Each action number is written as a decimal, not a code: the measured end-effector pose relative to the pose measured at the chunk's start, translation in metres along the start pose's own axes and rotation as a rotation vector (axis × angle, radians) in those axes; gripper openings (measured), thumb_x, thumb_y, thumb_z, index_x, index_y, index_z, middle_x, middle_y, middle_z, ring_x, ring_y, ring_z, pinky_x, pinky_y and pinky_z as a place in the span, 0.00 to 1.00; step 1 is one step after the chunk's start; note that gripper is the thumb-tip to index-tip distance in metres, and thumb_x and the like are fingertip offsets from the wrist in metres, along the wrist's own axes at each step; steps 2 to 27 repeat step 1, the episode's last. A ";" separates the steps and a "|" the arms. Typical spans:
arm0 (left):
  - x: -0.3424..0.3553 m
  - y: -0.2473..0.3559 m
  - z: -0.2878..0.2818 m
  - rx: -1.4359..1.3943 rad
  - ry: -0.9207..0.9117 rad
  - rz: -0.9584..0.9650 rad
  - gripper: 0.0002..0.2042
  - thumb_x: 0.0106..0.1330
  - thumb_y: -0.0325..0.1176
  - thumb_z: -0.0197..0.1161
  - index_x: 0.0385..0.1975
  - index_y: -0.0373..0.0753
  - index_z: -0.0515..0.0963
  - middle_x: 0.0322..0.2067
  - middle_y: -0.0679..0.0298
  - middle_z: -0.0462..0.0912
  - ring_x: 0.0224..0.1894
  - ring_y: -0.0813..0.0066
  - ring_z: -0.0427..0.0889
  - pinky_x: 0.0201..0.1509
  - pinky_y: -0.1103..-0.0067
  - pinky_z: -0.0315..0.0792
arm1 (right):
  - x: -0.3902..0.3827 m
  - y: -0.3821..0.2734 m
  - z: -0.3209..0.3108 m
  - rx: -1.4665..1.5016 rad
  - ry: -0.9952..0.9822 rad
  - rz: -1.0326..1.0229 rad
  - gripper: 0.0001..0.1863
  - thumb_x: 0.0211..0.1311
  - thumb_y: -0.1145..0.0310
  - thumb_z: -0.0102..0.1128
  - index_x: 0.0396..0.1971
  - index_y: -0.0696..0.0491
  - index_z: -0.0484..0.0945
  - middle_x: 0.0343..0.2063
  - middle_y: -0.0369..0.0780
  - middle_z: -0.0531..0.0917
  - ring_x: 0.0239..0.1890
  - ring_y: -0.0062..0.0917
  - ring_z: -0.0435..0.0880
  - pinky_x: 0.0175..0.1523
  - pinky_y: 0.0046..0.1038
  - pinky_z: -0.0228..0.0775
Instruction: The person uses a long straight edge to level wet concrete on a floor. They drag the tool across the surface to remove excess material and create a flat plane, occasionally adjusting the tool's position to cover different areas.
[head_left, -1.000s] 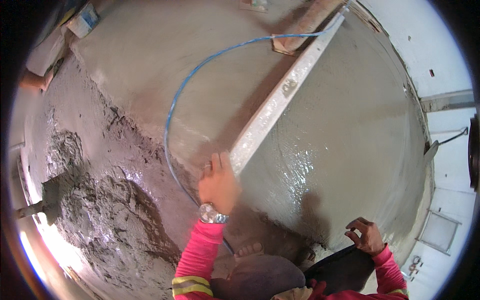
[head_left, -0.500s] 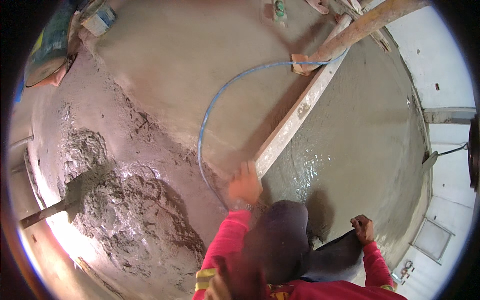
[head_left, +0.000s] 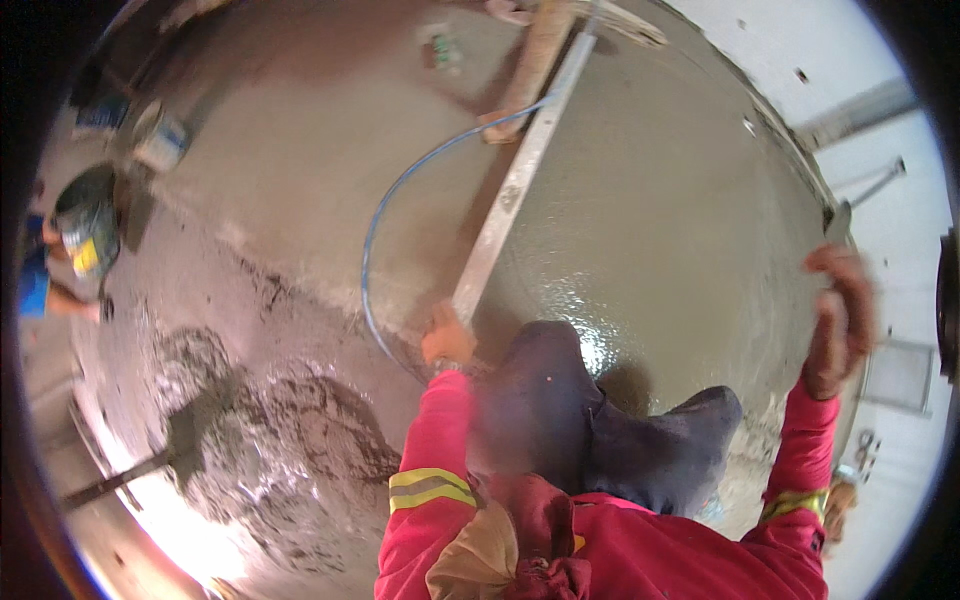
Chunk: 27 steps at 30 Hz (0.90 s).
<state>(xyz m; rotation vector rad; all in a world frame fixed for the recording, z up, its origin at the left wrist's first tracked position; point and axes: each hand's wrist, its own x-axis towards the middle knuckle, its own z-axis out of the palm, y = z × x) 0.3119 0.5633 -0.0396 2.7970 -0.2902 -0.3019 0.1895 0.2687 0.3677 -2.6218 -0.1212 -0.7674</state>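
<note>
My left hand (head_left: 447,335) is closed over the near end of a long, pale, mortar-stained screed bar (head_left: 512,190), which slants away across the wet floor. A blue hose (head_left: 375,230) curves from beside this hand to the bar's far part, where it crosses over. My right hand (head_left: 840,325) is raised at the right, its thumb apart from the fingers and nothing between them. Smooth wet mortar (head_left: 660,220) shines to the right of the bar. My bent knees are between my two hands.
A rough mortar heap (head_left: 310,440) with a shovel (head_left: 195,430) in it lies at left. Farther back are a dark bucket (head_left: 85,215), another person's foot (head_left: 75,303) and a pale bucket (head_left: 158,138). A wooden beam (head_left: 535,70) stands beyond; a white wall (head_left: 890,170) borders the right.
My right hand has risen from beside my knee, and its fingers have opened. My left hand stays on the bar. The view has shifted, showing more of the dark bucket and another person's foot.
</note>
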 end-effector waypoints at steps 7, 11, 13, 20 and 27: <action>0.003 -0.015 -0.006 0.039 -0.023 -0.047 0.32 0.50 0.40 0.65 0.55 0.40 0.62 0.50 0.56 0.72 0.49 0.55 0.76 0.47 0.65 0.75 | -0.031 -0.060 -0.009 0.029 0.012 0.016 0.17 0.60 0.65 0.53 0.45 0.60 0.73 0.42 0.43 0.77 0.45 0.33 0.75 0.53 0.36 0.65; 0.003 -0.015 -0.006 0.039 -0.023 -0.047 0.32 0.50 0.40 0.65 0.55 0.40 0.62 0.50 0.56 0.72 0.49 0.55 0.76 0.47 0.65 0.75 | -0.031 -0.060 -0.009 0.029 0.012 0.016 0.17 0.60 0.65 0.53 0.45 0.60 0.73 0.42 0.43 0.77 0.45 0.33 0.75 0.53 0.36 0.65; 0.003 -0.015 -0.006 0.039 -0.023 -0.047 0.32 0.50 0.40 0.65 0.55 0.40 0.62 0.50 0.56 0.72 0.49 0.55 0.76 0.47 0.65 0.75 | -0.031 -0.060 -0.009 0.029 0.012 0.016 0.17 0.60 0.65 0.53 0.45 0.60 0.73 0.42 0.43 0.77 0.45 0.33 0.75 0.53 0.36 0.65; 0.003 -0.015 -0.006 0.039 -0.023 -0.047 0.32 0.50 0.40 0.65 0.55 0.40 0.62 0.50 0.56 0.72 0.49 0.55 0.76 0.47 0.65 0.75 | -0.031 -0.060 -0.009 0.029 0.012 0.016 0.17 0.60 0.65 0.53 0.45 0.60 0.73 0.42 0.43 0.77 0.45 0.33 0.75 0.53 0.36 0.65; 0.003 -0.015 -0.006 0.039 -0.023 -0.047 0.32 0.50 0.40 0.65 0.55 0.40 0.62 0.50 0.56 0.72 0.49 0.55 0.76 0.47 0.65 0.75 | -0.031 -0.060 -0.009 0.029 0.012 0.016 0.17 0.60 0.65 0.53 0.45 0.60 0.73 0.42 0.43 0.77 0.45 0.33 0.75 0.53 0.36 0.65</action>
